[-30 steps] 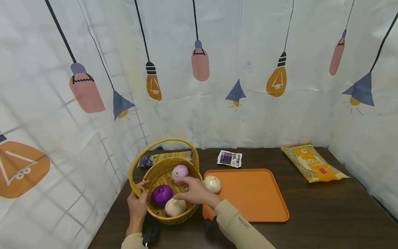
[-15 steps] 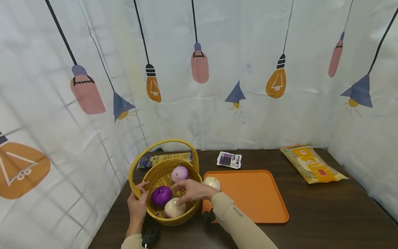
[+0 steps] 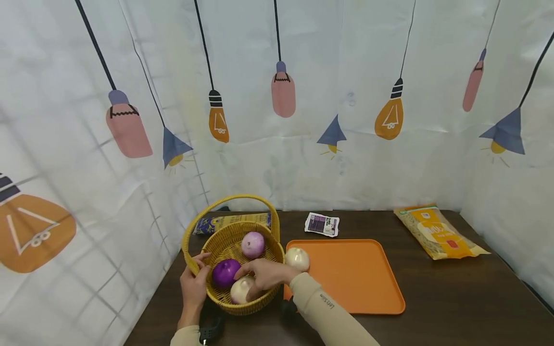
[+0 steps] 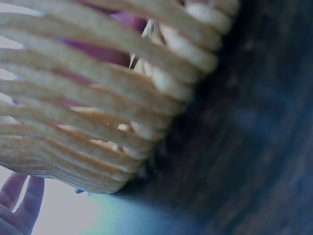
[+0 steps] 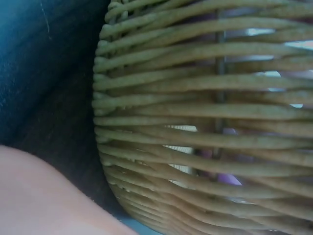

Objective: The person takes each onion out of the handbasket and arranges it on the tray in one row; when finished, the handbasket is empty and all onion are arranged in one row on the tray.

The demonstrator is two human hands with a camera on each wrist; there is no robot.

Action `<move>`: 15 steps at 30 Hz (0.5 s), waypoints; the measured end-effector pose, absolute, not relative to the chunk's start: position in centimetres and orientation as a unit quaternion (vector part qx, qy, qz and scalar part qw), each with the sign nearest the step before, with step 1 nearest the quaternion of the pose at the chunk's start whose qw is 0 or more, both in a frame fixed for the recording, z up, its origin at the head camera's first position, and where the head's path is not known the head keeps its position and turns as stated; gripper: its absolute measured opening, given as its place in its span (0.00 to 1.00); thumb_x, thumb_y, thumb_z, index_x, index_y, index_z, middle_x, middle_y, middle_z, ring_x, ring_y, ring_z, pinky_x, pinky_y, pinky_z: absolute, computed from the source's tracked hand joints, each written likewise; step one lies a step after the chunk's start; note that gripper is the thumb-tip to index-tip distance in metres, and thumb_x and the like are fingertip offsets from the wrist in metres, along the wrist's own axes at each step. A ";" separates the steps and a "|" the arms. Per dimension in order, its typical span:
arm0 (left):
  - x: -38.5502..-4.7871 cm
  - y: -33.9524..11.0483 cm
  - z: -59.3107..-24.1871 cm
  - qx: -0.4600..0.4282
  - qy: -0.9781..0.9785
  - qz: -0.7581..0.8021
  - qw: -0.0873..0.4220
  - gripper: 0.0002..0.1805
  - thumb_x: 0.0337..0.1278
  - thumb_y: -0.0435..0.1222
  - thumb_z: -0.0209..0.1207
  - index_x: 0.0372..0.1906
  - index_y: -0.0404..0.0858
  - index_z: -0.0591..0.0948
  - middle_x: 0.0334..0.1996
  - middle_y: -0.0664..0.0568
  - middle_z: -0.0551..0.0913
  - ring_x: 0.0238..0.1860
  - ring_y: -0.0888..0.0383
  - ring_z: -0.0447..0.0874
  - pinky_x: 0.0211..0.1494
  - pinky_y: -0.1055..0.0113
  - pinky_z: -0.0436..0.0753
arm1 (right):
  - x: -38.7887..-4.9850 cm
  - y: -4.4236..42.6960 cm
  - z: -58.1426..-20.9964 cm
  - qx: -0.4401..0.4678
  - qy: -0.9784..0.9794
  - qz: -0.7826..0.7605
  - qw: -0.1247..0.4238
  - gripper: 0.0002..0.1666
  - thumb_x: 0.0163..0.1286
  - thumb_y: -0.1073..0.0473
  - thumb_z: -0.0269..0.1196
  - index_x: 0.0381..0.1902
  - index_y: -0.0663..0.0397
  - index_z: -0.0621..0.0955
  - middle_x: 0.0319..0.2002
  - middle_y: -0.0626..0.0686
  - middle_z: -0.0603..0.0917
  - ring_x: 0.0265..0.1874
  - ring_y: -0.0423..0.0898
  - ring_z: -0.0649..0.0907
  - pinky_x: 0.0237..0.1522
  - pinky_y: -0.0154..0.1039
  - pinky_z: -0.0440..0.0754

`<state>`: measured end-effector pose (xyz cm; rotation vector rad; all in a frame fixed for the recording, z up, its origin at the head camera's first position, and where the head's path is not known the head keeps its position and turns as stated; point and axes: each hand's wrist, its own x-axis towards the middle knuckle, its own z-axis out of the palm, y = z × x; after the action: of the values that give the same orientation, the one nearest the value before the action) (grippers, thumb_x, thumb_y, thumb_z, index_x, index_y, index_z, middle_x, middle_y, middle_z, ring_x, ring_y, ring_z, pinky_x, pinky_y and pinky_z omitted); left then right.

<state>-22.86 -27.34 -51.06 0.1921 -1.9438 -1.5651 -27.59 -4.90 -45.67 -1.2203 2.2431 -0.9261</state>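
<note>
Head view is showing a person's two hands working at a yellow basket (image 3: pixel 240 309), which is standing on the dark worktop (image 3: pixel 454 298) with its handle arching above it. The left hand (image 3: pixel 193 287) is holding the basket's rim on the left, near the foot of the handle, with its fingers bending over the edge. The right hand (image 3: pixel 267 274) is holding a white bulb (image 3: pixel 240 290) inside the basket, on the near side, with fingers and thumb pinching it narrowly. Just left of that bulb, a purple bulb (image 3: pixel 225 273) is lying in the basket, while a lilac bulb (image 3: pixel 253 244) is resting farther back. Just right of the basket, a second white bulb (image 3: pixel 297 259) is sitting at the far left corner of an orange tray (image 3: pixel 350 278); the right sleeve (image 3: pixel 329 312) is crossing the tray's near left part. Behind the basket, a packet (image 3: pixel 231 221) is lying partly hidden; a sachet (image 3: pixel 322 224) is resting beyond the tray, and a yellow bag (image 3: pixel 441 233) is lying at the far right. Printed lamps are decorating the white curtain (image 3: pixel 251 168) behind. Basket weave is filling much of both wrist views, hiding the pinched bulb's outline.
</note>
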 end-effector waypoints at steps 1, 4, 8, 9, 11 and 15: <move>-22.9 -27.4 -51.2 0.071 -0.737 -0.593 0.317 0.04 0.58 0.22 0.55 0.33 0.25 0.71 0.50 0.42 0.84 0.55 0.64 0.74 0.53 0.82 0.69 | -27.6 -4.9 -45.7 -0.440 0.808 -0.331 0.211 0.34 0.48 0.57 0.76 0.56 0.47 0.81 0.50 0.35 0.82 0.48 0.31 0.76 0.52 0.28 0.71; -23.0 -27.3 -51.3 0.065 -0.734 -0.592 0.326 0.04 0.57 0.21 0.55 0.32 0.26 0.71 0.49 0.42 0.84 0.54 0.65 0.75 0.52 0.81 0.69 | -27.7 -4.8 -45.7 -0.443 0.809 -0.324 0.212 0.34 0.48 0.56 0.76 0.57 0.46 0.81 0.50 0.35 0.82 0.47 0.30 0.76 0.52 0.27 0.71; -22.2 -26.6 -49.9 0.064 -0.740 -0.586 0.323 0.04 0.56 0.20 0.55 0.31 0.25 0.71 0.49 0.39 0.84 0.54 0.60 0.76 0.51 0.81 0.69 | -27.6 -4.8 -45.5 -0.449 0.808 -0.318 0.208 0.34 0.49 0.56 0.76 0.56 0.46 0.81 0.50 0.36 0.82 0.47 0.29 0.76 0.51 0.27 0.71; -21.9 -26.4 -49.4 0.063 -0.742 -0.585 0.322 0.04 0.56 0.20 0.55 0.31 0.25 0.71 0.49 0.38 0.84 0.54 0.57 0.76 0.51 0.81 0.69 | -27.5 -4.8 -45.4 -0.451 0.810 -0.315 0.204 0.34 0.49 0.56 0.76 0.56 0.46 0.81 0.50 0.36 0.82 0.47 0.29 0.76 0.51 0.27 0.72; -21.4 -26.0 -48.5 0.065 -0.747 -0.581 0.317 0.04 0.56 0.20 0.55 0.31 0.24 0.71 0.49 0.37 0.83 0.55 0.53 0.76 0.51 0.81 0.69 | -27.4 -4.9 -45.3 -0.456 0.812 -0.309 0.195 0.34 0.49 0.55 0.76 0.57 0.48 0.81 0.50 0.37 0.83 0.47 0.30 0.77 0.50 0.26 0.72; -21.1 -25.8 -48.1 0.067 -0.752 -0.574 0.317 0.03 0.56 0.21 0.55 0.31 0.24 0.71 0.50 0.36 0.83 0.55 0.51 0.76 0.51 0.81 0.69 | -27.4 -5.0 -45.5 -0.470 0.812 -0.298 0.176 0.35 0.49 0.54 0.76 0.57 0.49 0.80 0.49 0.39 0.83 0.46 0.30 0.77 0.48 0.25 0.73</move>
<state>-21.07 -25.76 -48.13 0.1763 -1.9784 -1.5117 -27.38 -4.99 -45.47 -1.3297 2.2998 -0.8446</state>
